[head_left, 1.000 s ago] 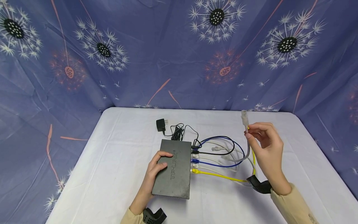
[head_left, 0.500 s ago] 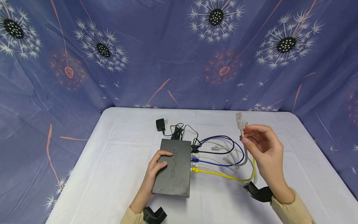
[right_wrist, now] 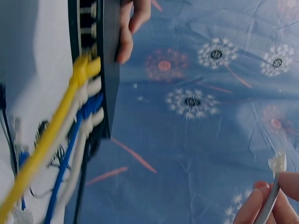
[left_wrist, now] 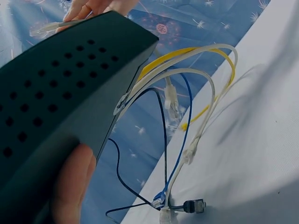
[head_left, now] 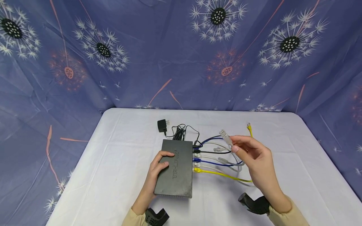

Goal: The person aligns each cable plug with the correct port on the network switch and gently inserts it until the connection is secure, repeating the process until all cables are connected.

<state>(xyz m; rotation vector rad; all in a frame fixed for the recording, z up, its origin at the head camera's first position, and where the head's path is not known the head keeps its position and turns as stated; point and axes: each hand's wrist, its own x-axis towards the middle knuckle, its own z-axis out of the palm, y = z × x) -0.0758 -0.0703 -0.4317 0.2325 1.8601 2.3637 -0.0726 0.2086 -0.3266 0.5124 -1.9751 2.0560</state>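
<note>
My left hand (head_left: 155,172) grips a black TP-LINK network switch (head_left: 176,175) by its left side, fingers and thumb lying over its edge. The right hand (head_left: 255,161) pinches a grey network cable just behind its clear plug (head_left: 225,137), held up to the right of the switch and tilted left. Yellow (right_wrist: 51,133), blue (right_wrist: 65,163) and white (right_wrist: 70,170) cables are plugged into the port side, along with a black one. In the right wrist view, open ports (right_wrist: 87,23) show beyond the yellow plug. A thumb or finger (left_wrist: 74,182) presses the casing in the left wrist view.
A black power adapter (head_left: 162,126) with a bundled cord (head_left: 179,134) lies behind the switch. Loose clear plugs (head_left: 218,149) lie among the cable loops to its right. Behind the right hand a yellow plug (head_left: 249,126) sticks up. A patterned blue cloth (head_left: 169,53) hangs behind the white table (head_left: 113,175).
My right hand has moved left and lower, bringing the grey cable's plug nearer the switch and tipping it left. The yellow plug now shows above that hand. The left hand stays put.
</note>
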